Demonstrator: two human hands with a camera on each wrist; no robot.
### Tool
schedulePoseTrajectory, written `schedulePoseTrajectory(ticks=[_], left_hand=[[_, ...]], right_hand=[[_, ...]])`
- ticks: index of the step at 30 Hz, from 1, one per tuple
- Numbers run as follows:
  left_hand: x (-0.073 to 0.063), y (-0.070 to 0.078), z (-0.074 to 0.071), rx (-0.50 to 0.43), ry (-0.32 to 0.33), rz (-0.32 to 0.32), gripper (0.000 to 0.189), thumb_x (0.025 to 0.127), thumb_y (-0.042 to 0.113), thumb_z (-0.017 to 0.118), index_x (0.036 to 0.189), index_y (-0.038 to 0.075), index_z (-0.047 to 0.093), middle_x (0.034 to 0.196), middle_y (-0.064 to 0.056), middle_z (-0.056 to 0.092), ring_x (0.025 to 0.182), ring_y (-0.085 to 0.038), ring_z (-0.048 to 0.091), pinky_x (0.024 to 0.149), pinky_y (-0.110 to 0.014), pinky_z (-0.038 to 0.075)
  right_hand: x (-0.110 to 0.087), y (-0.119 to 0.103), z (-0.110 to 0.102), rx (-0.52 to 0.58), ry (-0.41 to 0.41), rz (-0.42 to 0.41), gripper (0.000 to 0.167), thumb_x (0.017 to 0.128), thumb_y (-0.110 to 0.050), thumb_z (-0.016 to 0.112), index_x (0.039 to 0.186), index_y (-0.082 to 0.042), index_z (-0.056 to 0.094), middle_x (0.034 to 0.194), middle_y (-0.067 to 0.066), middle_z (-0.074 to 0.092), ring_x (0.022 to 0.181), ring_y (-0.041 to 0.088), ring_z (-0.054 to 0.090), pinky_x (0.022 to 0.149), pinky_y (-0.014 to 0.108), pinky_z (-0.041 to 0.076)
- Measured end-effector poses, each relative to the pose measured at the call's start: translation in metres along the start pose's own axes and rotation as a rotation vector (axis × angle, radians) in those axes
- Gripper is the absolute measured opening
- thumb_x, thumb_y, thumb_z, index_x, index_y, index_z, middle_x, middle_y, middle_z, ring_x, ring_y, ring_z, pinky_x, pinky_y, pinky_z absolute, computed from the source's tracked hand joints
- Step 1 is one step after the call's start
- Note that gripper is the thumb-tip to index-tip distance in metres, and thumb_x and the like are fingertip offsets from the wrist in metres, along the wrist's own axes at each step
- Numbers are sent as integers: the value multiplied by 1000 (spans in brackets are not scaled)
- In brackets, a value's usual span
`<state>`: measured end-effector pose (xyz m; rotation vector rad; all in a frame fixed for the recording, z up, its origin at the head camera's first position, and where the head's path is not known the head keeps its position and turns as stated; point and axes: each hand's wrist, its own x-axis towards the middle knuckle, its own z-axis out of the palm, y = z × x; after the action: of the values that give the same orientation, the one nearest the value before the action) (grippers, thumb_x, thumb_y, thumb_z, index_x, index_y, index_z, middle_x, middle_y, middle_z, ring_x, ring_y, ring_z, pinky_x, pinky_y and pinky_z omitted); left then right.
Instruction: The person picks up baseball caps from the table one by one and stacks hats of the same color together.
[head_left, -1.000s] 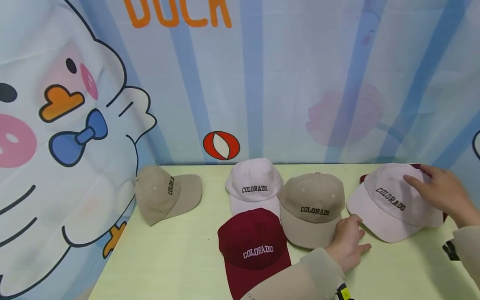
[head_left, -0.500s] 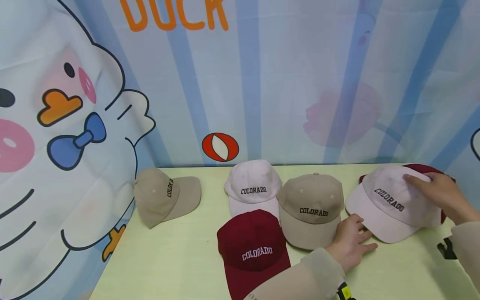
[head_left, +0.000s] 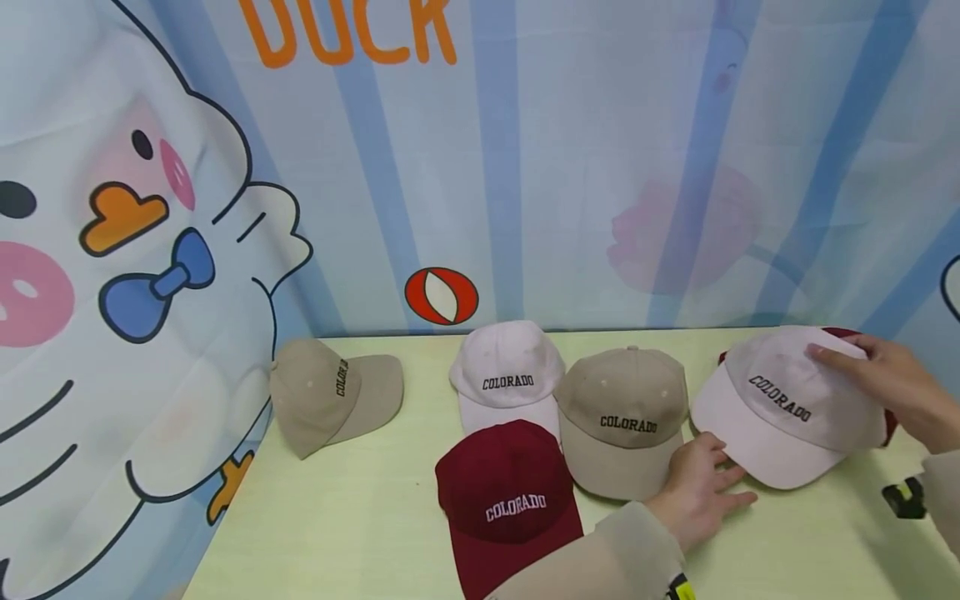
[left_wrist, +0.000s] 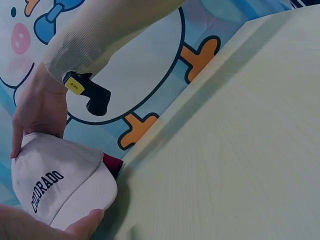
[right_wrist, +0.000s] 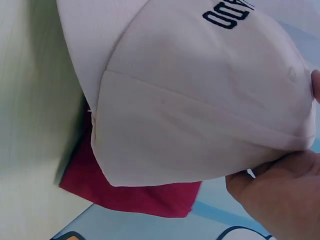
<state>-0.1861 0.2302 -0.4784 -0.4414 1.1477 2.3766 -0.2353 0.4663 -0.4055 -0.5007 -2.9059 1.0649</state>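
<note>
My right hand (head_left: pixel 896 387) holds a pinkish-white baseball cap (head_left: pixel 783 408) by the back of its crown, thumb on top. Its other fingers curl behind the crown in the right wrist view. Beneath this cap sits a dark red cap (right_wrist: pixel 165 200), mostly covered, with only its edge showing. My left hand (head_left: pixel 697 492), fingers spread, is at the white cap's brim; its thumb lies by the brim edge in the left wrist view. Just left of that hand is a beige cap (head_left: pixel 626 417) with COLORADO lettering.
Another pinkish-white cap (head_left: pixel 510 362) stands left of the beige one, partly overlapped by a dark red cap (head_left: pixel 510 483) in front. At the far left lies a second beige cap (head_left: pixel 318 392), turned sideways. A printed cloth backdrop (head_left: pixel 555 167) hangs behind the pale table (head_left: pixel 360 508).
The white cap in my right hand has shifted slightly and hides more of the red cap beneath it than half a second ago. My left hand stays nearly in place.
</note>
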Motion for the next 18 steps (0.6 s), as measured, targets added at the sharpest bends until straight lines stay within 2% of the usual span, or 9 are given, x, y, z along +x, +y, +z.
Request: schedulePoseTrajectory(ticks=[4,7,9,12,14,16,18], left_hand=[[-6,3,-9,3,-21,6,40,92,8,54,128,-12,53,131,-32,56,121,-57,58,100,-77,43],[-12,6,-14,23,-31,10,35,93,7,55,123,-10,55,124,-29,58,116,-54,62,98,-75,46],[-16,7,-16,40,-42,12,29,93,7,56,118,-8,56,119,-26,58,112,-50,64,96,-73,49],[-22,10,-18,61,-58,6,17,92,7,57,105,-3,57,111,-22,60,104,-43,69,93,-69,53],[-26,12,-19,76,-77,1,8,90,6,56,96,0,57,106,-20,62,98,-39,71,91,-65,56],[-29,14,-21,85,-94,-4,3,89,5,54,91,3,56,101,-18,64,93,-36,72,88,-62,58],[-32,17,-23,90,-114,-8,6,89,4,53,92,4,57,99,-17,65,90,-34,73,86,-60,60]], right_hand=[[-5,-6,-4,10,-34,-39,93,103,-61,47,152,16,29,139,48,41,97,51,66,70,50,57],[-9,-10,-6,28,-40,-60,92,103,-61,48,153,14,29,132,46,49,83,34,71,64,46,58],[-11,-14,-7,40,-23,-74,89,103,-60,50,152,13,34,118,39,61,75,24,70,61,42,57],[-15,-21,-9,59,4,-84,85,102,-59,53,146,12,40,95,19,71,67,17,68,58,37,56],[-17,-25,-10,72,14,-91,84,102,-59,54,145,12,41,90,8,71,65,14,68,57,35,56],[-19,-30,-12,81,8,-104,84,102,-59,54,146,11,40,90,5,71,65,13,68,58,35,56],[-21,-36,-13,93,-2,-119,84,102,-58,55,147,11,39,92,5,71,67,13,69,58,36,57]])
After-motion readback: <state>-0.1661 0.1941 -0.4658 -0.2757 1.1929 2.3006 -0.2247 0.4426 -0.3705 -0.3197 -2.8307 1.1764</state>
